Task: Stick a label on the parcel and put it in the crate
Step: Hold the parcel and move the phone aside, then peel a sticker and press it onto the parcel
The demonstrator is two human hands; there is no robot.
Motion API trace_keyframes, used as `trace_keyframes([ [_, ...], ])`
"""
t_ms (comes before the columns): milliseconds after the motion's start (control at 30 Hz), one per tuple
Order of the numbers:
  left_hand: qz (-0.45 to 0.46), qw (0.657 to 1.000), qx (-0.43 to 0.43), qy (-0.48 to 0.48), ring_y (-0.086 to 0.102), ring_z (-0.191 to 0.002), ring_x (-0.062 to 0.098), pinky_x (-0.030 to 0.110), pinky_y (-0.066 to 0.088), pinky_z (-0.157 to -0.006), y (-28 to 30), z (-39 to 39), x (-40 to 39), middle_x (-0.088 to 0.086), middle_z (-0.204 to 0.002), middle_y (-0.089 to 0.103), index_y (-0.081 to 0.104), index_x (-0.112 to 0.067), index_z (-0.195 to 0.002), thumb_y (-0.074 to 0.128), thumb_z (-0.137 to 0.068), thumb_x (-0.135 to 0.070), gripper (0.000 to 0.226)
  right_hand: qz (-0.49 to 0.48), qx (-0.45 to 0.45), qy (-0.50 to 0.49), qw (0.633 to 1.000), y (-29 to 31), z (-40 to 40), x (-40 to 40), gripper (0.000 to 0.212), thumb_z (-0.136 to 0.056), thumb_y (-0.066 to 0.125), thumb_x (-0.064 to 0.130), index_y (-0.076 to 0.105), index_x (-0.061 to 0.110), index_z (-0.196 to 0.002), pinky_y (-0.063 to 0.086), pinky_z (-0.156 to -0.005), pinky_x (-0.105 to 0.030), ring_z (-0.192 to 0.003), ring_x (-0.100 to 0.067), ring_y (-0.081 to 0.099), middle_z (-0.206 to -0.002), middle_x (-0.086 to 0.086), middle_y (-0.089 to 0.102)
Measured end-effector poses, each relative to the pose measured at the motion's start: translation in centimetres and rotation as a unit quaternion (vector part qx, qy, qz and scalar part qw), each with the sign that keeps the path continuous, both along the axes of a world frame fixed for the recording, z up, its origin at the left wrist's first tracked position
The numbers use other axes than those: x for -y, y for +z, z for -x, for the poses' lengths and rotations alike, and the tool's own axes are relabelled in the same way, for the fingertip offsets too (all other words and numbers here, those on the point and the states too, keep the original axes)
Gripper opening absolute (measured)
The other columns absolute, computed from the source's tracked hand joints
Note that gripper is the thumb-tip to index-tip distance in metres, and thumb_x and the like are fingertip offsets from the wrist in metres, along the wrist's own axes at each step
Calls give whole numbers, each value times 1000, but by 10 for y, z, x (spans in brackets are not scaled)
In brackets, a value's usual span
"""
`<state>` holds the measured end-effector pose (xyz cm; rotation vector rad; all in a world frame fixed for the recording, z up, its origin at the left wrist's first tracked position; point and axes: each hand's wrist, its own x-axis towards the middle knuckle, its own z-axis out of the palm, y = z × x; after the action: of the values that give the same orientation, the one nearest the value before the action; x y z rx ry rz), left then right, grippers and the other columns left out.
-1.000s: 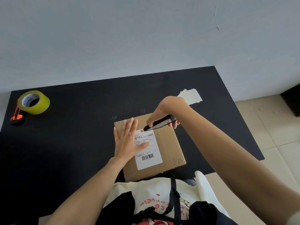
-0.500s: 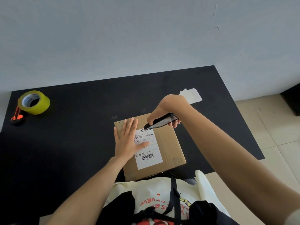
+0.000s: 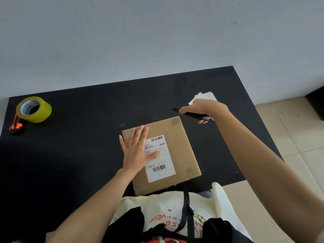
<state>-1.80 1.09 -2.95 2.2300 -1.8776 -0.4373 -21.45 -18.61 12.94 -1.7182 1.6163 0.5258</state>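
Parcel [image 3: 177, 151], a cardboard box, at lower centre, its near edge overhanging the near edge of the black table [image 3: 87, 137]. Label [image 3: 160, 157] lies on its top. Left hand [image 3: 137, 151] rests flat and open, thumb on the label. Bare tabletop surrounds the box to left and beyond. Right hand [image 3: 204, 109], closed around a black phone [image 3: 192, 115], now sits past the box's far right corner; earlier it hovered over the label. White papers [image 3: 204, 96] behind it; yellow tape roll [image 3: 34, 109] at far left.
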Motion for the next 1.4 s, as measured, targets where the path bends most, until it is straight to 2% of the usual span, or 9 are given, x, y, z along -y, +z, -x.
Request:
trace_keyframes([
  [133, 9, 1000, -4, 7, 16, -151, 29, 67, -1, -116, 2, 0, 9, 1, -159, 29, 25, -24, -154, 40, -86, -73, 84, 84, 58, -111, 989, -47, 33, 2, 60, -77, 59, 65, 55, 9, -96, 46, -72, -39, -82, -30, 60, -87, -9, 60],
  [233, -8, 1000, 8, 9, 12, -153, 27, 65, 0, -118, -2, 0, 13, 2, -163, 23, 21, -25, -155, 32, -95, -63, 73, 143, 59, -188, 970, -86, 48, -13, 65, -70, 67, 62, 55, 10, -108, 48, -76, -41, -99, -37, 59, -110, -11, 61],
  [333, -15, 1000, 8, 5, 7, -154, 25, 62, -4, -119, -3, -1, 10, 0, -165, 16, 14, -26, -157, 21, -98, -60, 69, 180, 49, -206, 960, -120, 53, -35, 74, -71, 71, 56, 50, 12, -127, 47, -85, -45, -111, -38, 59, -125, -11, 60],
  [433, -16, 1000, -3, 2, 4, -154, 24, 61, -5, -119, -3, -1, 7, -1, -166, 14, 12, -27, -157, 21, -99, -57, 66, 189, 32, -198, 961, -147, 55, -59, 92, -74, 72, 52, 31, 17, -149, 46, -93, -49, -124, -36, 54, -143, -8, 50],
  [700, -29, 1000, 10, 5, 6, -154, 25, 62, -1, -119, -1, 0, 7, 0, -166, 16, 11, -27, -158, 19, -100, -56, 65, 229, 71, -190, 952, -190, 51, -97, 90, -78, 73, 52, 28, 22, -150, 44, -104, -54, -139, -27, 39, -150, -4, 43],
  [867, -29, 999, 27, 8, 9, -154, 25, 60, 3, -120, -1, 1, 7, 1, -165, 19, 14, -26, -158, 17, -100, -55, 65, 219, 104, -174, 954, -203, 55, -93, 89, -80, 75, 42, 29, 16, -151, 38, -111, -53, -144, -28, 30, -153, -9, 35],
  [1033, -1, 999, 22, 32, 29, -146, 27, 58, 13, -118, 3, 2, 17, 3, -153, 37, 33, -25, -151, 30, -101, -43, 53, 253, 115, -138, 951, -204, 63, -80, 77, -84, 64, 54, 35, 19, -146, 33, -113, -48, -144, -25, 28, -151, -4, 37],
  [1200, 6, 998, 39, 55, 47, -129, 24, 53, 20, -115, 3, 2, 36, 3, -138, 48, 43, -28, -142, 32, -101, -39, 44, 300, 128, -130, 936, -200, 64, -18, 57, -97, 53, 36, 35, 14, -147, 34, -111, -51, -142, -30, 32, -152, -9, 37],
  [1400, -6, 998, 47, 48, 43, -136, 24, 55, 17, -116, 1, 2, 35, 2, -142, 49, 41, -26, -145, 30, -102, -38, 46, 231, 70, -142, 960, -198, 60, 88, 72, -100, 50, 28, 10, 8, -156, 24, -117, -49, -152, -29, 12, -166, -13, 11],
])
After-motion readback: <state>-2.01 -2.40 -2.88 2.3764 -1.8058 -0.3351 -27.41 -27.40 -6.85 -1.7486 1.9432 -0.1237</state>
